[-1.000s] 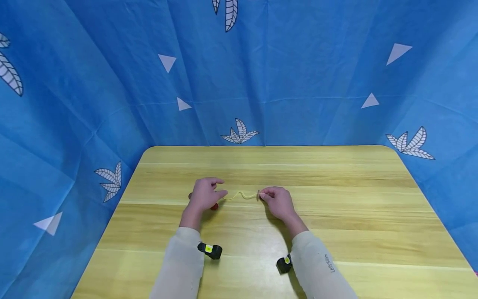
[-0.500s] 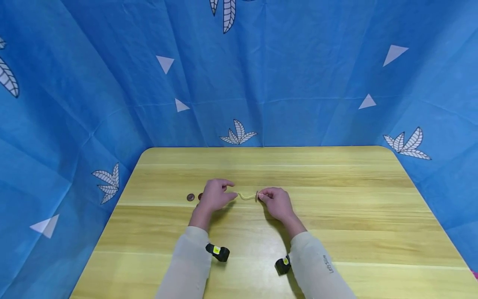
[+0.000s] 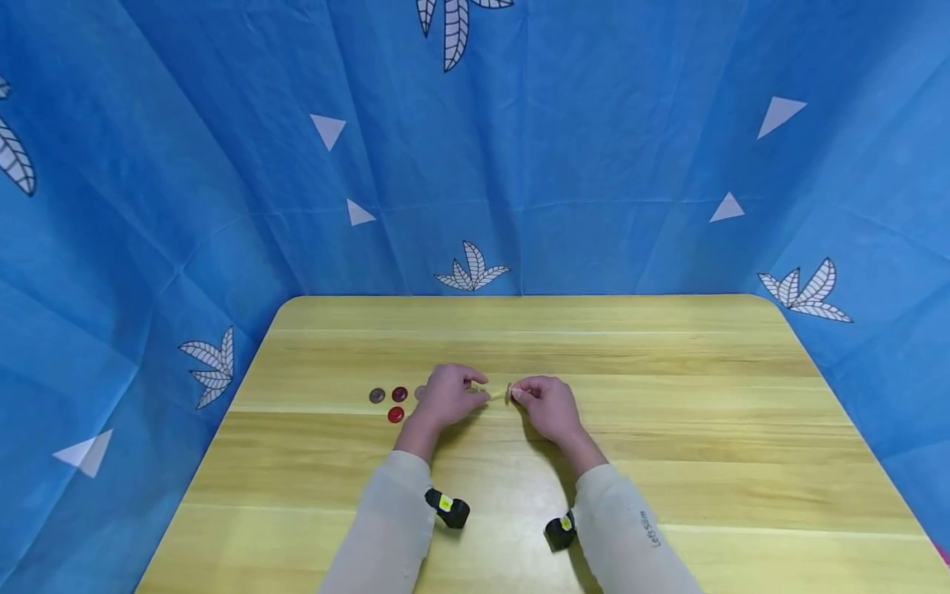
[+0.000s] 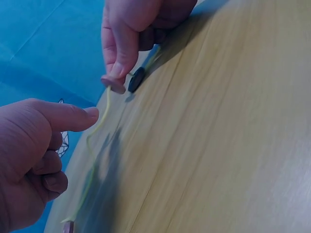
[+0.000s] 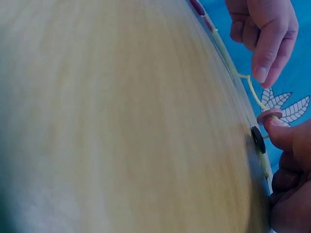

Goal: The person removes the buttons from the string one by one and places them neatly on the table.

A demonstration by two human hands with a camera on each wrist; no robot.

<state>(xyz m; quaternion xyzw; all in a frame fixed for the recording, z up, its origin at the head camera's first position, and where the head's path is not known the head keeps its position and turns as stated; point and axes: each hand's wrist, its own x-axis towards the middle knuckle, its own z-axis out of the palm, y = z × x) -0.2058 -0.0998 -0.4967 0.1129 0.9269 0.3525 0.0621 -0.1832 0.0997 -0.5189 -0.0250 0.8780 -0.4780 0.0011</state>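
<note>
In the head view, the right hand (image 3: pixel 549 406) pinched a small round pinkish-brown button (image 3: pixel 508 393) above the pale wood tabletop (image 3: pixel 668 429), while the left hand (image 3: pixel 449 396) held its thumb and forefinger apart near a thin yellow string (image 3: pixel 496 395). In the left wrist view, the string ran from the button's face past the left forefinger, and a round black button (image 4: pixel 136 80) sat just beside. In the right wrist view, the left fingertips stood clear of the string.
</note>
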